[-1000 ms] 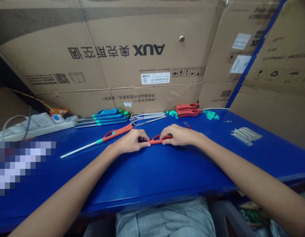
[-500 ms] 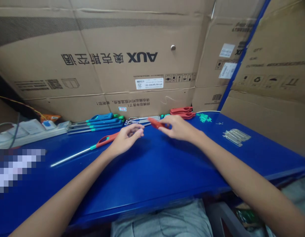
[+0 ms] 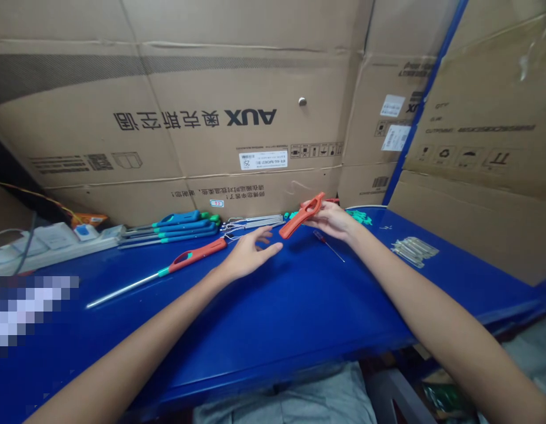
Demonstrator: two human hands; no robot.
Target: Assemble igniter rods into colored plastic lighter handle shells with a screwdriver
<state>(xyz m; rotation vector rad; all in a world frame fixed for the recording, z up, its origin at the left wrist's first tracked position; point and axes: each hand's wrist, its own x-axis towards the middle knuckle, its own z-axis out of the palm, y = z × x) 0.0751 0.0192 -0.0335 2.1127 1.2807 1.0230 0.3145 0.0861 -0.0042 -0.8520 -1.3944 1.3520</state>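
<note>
My right hand (image 3: 332, 219) grips a red lighter handle casing (image 3: 301, 217) with a finger hole, tilted up above the table. My left hand (image 3: 250, 253) is empty, its fingers apart and pointing toward the casing's lower end without touching it. Left of my left hand lies a long-necked lighter (image 3: 197, 253) with a red handle, a green trigger and a silver tube. A thin screwdriver (image 3: 328, 244) with a dark red handle lies on the table just below my right hand. Other red casings behind my right hand are mostly hidden.
Blue lighters (image 3: 184, 224) are piled at the back left, beside thin metal rods (image 3: 255, 222). Small green parts (image 3: 360, 216) and clear plastic pieces (image 3: 414, 250) lie to the right. A power strip (image 3: 100, 238) stands at left. Cardboard walls (image 3: 211, 76) enclose the blue table (image 3: 255, 318).
My right hand has turned and lifted the red casing, showing its full length. My left hand has moved right and spread its fingers. The screwdriver has come into view.
</note>
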